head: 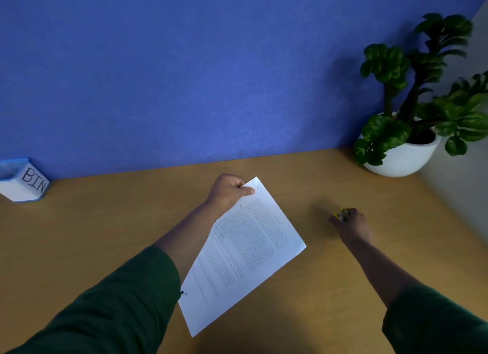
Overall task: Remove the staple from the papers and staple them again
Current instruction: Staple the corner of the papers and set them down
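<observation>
The left hand [228, 192] pinches the papers [243, 253] by their top corner near the staple [257, 185], while the right hand [352, 225] has its fingers closed around a small yellow tool [340, 216] over the table [105, 235]

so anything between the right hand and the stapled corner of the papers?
Nothing visible. Only bare desk lies between the right hand, closed on a small yellow tool, and the staple at the papers corner pinched by the left hand.
</observation>
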